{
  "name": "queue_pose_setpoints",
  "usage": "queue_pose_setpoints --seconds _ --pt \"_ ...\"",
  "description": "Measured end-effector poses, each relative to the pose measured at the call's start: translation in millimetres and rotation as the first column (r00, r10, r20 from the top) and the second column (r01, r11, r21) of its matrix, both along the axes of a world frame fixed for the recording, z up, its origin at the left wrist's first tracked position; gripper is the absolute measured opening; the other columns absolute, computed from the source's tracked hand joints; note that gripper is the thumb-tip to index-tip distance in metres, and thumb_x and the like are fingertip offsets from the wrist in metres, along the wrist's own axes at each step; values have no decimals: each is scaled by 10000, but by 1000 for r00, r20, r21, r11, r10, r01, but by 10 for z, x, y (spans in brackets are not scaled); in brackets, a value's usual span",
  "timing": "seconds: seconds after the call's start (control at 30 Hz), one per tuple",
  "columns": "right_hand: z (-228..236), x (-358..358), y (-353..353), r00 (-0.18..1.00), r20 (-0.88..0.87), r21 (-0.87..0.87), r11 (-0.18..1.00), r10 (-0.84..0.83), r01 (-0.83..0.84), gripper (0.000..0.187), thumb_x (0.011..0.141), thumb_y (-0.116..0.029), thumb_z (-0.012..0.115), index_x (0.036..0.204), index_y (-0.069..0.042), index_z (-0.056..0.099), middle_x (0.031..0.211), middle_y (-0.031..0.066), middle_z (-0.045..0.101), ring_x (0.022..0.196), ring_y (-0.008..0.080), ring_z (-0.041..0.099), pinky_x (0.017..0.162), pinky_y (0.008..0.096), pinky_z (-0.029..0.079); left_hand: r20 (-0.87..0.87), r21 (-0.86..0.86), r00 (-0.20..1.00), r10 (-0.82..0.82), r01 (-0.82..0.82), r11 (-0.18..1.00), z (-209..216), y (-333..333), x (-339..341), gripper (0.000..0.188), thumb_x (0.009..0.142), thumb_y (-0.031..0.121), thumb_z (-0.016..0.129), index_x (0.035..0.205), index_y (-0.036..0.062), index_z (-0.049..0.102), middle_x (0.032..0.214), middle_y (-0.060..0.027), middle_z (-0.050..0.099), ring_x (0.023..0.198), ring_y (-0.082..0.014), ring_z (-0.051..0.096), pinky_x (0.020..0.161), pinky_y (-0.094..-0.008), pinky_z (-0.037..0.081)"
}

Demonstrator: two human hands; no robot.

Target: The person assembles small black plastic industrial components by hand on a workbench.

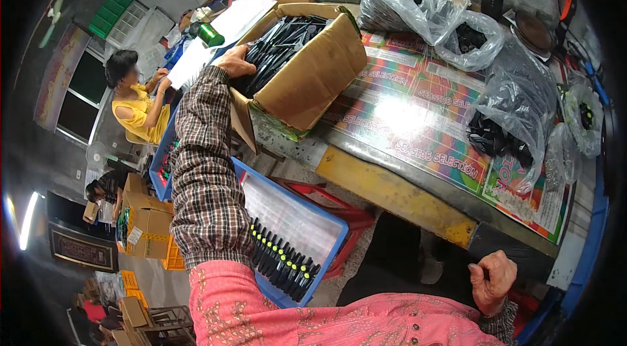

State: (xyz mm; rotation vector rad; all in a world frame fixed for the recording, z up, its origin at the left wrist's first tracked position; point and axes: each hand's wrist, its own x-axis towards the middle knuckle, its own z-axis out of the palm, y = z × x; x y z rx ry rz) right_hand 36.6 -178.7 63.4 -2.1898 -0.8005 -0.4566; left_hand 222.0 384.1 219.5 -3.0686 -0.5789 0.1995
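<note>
My left hand [236, 62] reaches over the near-left side of a cardboard box [313, 75] on the table. Its fingers are apart and touch the heap of thin black plastic parts [281, 45] inside; some fingertips are hard to see. By the table's front edge at the lower right, my right hand [493, 282] is curled closed, and anything inside the fingers is hidden. Below my left forearm sits a blue tray [336, 231] with a pale lining. A row of black pen-like pieces with yellow-green dots [284, 258] lies in it.
Clear plastic bags [516, 94] of black parts stand along the table's far right side. The tabletop [398, 117] has a colourful printed cover. A red stool [353, 215] is beneath the tray. To the left, a person in yellow [140, 111] works near a green cylinder [210, 35].
</note>
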Motion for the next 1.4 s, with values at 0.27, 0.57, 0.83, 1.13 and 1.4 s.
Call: queue_pose_setpoints --seconds 0.27,0.57,0.83,1.13,1.4 --pt "3 -12 2 1000 0 -6 1000 -10 10 220 792 -163 691 738 -58 506 587 62 460 468 237 465 439 345 356 32 235 998 57 -63 970 -130 37 129 579 643 286 676 1101 -31 518 1133 -246 566 1100 -345 545 915 -360 457" --pt "-30 -18 -21 1000 -3 -2 1000 -16 16 222 785 -165 697 741 -60 506 592 63 469 477 241 473 444 347 358 171 237 985 -15 -27 971 -250 176 147 498 632 244 651 1040 -12 526 954 -238 596 928 -354 599 799 -398 488" --pt "-19 -4 -24 1000 16 12 1000 8 -8 225 804 -175 687 745 -62 502 585 55 472 480 233 478 445 345 366 374 238 927 -19 -76 968 -244 97 124 458 638 219 674 996 -31 537 942 -275 612 928 -393 608 821 -415 478" --pt "-45 5 -35 999 22 40 999 23 -24 216 808 -166 682 748 -55 507 588 62 471 481 238 480 445 338 381 516 218 855 -41 -85 972 -171 114 67 463 650 240 683 999 -42 569 946 -263 630 917 -373 624 810 -417 492" --pt "-43 13 -26 999 26 36 999 31 -32 211 796 -156 685 746 -55 507 602 66 475 486 246 486 443 344 381 603 158 792 -95 -2 987 -70 -41 54 436 653 219 637 997 -43 578 876 -261 640 847 -386 632 777 -420 498"
